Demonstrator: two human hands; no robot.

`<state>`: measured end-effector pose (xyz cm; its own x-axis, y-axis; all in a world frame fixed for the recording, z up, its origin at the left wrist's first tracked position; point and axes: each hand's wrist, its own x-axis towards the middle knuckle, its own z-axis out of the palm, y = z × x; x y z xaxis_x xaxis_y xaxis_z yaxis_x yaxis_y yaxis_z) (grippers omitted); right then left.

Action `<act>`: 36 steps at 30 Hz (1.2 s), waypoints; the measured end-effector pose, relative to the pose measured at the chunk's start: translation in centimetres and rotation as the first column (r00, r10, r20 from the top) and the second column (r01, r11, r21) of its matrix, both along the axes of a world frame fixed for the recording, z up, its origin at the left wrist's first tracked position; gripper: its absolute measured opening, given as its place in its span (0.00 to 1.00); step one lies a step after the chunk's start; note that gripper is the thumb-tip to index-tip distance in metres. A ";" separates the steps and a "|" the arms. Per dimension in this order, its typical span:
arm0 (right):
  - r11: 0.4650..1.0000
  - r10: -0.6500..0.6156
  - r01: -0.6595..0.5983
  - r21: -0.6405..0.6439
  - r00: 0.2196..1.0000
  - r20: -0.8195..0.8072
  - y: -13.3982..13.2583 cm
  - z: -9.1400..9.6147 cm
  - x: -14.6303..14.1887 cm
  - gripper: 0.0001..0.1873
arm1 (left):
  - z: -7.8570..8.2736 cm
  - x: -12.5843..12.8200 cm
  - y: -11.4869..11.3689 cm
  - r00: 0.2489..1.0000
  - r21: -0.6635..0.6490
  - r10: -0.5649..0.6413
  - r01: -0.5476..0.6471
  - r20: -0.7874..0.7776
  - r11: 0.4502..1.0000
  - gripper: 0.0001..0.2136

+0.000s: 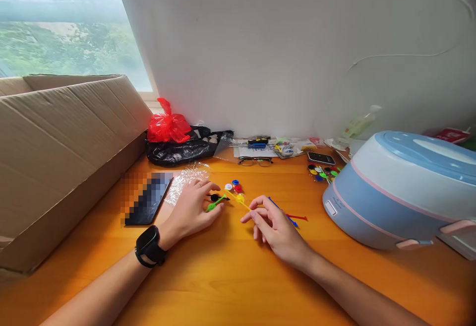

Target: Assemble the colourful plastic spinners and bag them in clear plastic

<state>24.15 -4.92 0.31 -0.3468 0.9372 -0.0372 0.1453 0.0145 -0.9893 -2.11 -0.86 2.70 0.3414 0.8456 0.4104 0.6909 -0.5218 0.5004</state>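
My right hand pinches a thin yellow plastic arrow between thumb and index finger. A round yellow piece shows right by the arrow; I cannot tell if they are joined. My left hand rests on the table, thumb and fingers apart. Between them lie a green arrow with a round base and a black one. Just beyond are small round pieces: white, blue and red. A blue arrow and a red arrow lie behind my right hand.
A dark tablet-like slab, partly pixelated, and clear plastic wrap lie left. A cardboard box stands far left, a blue-white appliance right. Glasses, a phone, a red bag and a black bag sit toward the wall.
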 end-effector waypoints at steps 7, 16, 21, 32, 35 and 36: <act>0.993 0.005 -0.006 -0.114 1.000 -0.007 0.4 0.9 -0.2 0.22 | -0.6 1.0 -0.7 0.999 -0.085 -0.038 0.038 -0.008 0.996 0.04; 0.951 0.096 -0.065 -0.303 0.991 0.091 -0.1 0.7 -0.4 0.23 | 0.5 1.3 -1.5 0.994 -0.190 -0.087 0.098 0.069 0.977 0.09; 0.994 0.065 -0.037 -0.108 0.961 0.270 -0.6 0.8 -0.5 0.16 | 0.3 1.2 -1.3 0.991 -0.193 -0.091 0.109 0.102 0.975 0.09; 0.991 0.049 -0.102 0.087 0.880 0.472 -0.5 1.2 -0.1 0.09 | 1.1 0.8 -1.3 0.996 -0.241 -0.029 0.049 0.084 0.969 0.07; 0.990 0.052 -0.107 0.092 0.881 0.470 -0.5 0.9 0.1 0.07 | 1.5 0.4 -1.2 0.999 -0.206 0.030 -0.027 0.012 0.978 0.10; 0.990 0.054 -0.109 0.093 0.882 0.468 -0.5 0.9 0.1 0.07 | 1.5 0.3 -1.3 0.999 -0.186 0.052 -0.054 -0.015 0.981 0.11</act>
<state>24.27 -5.41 1.23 -0.3913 0.9139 -0.1082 0.5797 0.1535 -0.8002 -1.77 -2.11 4.22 0.2978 0.9239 0.2405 0.7204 -0.3827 0.5784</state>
